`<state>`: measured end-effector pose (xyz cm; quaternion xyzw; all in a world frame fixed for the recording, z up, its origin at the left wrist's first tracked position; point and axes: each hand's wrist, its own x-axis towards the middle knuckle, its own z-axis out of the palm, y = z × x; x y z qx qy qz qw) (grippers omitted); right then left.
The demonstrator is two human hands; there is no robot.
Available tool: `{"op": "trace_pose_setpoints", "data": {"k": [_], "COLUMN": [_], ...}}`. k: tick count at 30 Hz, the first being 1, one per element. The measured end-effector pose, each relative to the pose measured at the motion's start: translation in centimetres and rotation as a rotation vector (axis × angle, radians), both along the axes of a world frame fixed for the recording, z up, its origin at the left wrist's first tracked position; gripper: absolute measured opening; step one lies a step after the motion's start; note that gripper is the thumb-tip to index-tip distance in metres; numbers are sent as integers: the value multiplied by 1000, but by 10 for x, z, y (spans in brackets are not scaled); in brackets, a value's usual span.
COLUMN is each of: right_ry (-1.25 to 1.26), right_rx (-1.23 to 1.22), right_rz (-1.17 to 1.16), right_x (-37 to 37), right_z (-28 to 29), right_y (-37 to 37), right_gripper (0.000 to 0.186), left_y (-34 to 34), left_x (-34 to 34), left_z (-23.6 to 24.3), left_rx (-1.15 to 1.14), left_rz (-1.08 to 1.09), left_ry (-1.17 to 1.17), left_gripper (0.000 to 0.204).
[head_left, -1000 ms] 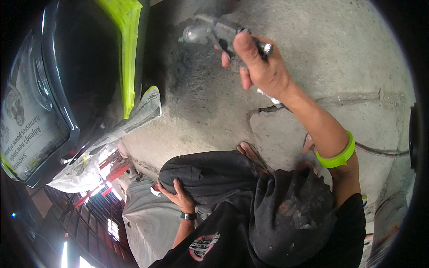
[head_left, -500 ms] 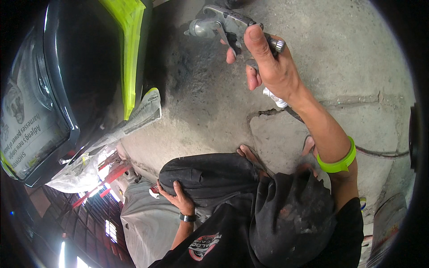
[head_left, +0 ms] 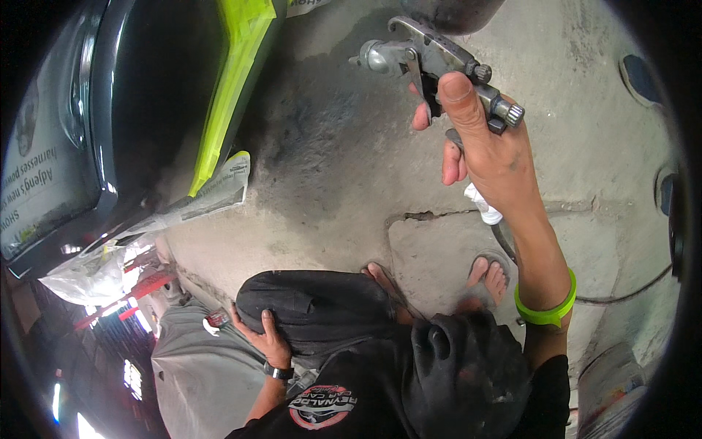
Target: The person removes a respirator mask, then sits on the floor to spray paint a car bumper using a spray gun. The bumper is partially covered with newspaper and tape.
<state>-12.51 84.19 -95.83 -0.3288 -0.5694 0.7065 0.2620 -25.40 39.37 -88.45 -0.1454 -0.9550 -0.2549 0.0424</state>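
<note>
My right hand [head_left: 488, 150] is raised above the concrete floor and grips a metal spray gun [head_left: 424, 58] by its handle, with the nozzle pointing left. A green band [head_left: 547, 307] circles that wrist. My left hand [head_left: 263, 336], with a dark watch on the wrist, rests on my bent knee in dark trousers [head_left: 314, 311]. To the left stands a dark car body panel [head_left: 131, 110] with a strip of bright green masking tape [head_left: 230, 80] down its edge.
Masking paper and clear plastic [head_left: 139, 234] hang from the car's lower edge. A hose [head_left: 629, 293] trails over the cracked concrete floor [head_left: 344, 161] at the right. My feet in sandals [head_left: 490, 274] stand on the floor below the gun.
My right hand has carried the spray gun to the right and closer to the camera. My left hand has stayed on the knee.
</note>
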Motion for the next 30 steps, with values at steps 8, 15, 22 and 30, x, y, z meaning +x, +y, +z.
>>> {"op": "trace_pose_setpoints", "data": {"k": [8, 15, 22, 30], "right_ry": [16, -16, 6, 20], "right_rx": [94, 88, 117, 117], "right_rz": [-51, 26, -88, -15], "right_x": [-6, -5, -6, 0], "right_z": [22, 26, 27, 23], "right_y": [6, 1, 5, -11], "right_gripper": [71, 70, 72, 69], "left_y": [-3, -5, -12, -12], "left_x": [0, 2, 1, -1], "left_z": [0, -1, -3, -4], "left_rx": [17, -38, 51, 37], "left_rz": [11, 16, 13, 10], "left_ry": [11, 60, 21, 23], "left_gripper": [71, 71, 72, 72]}}
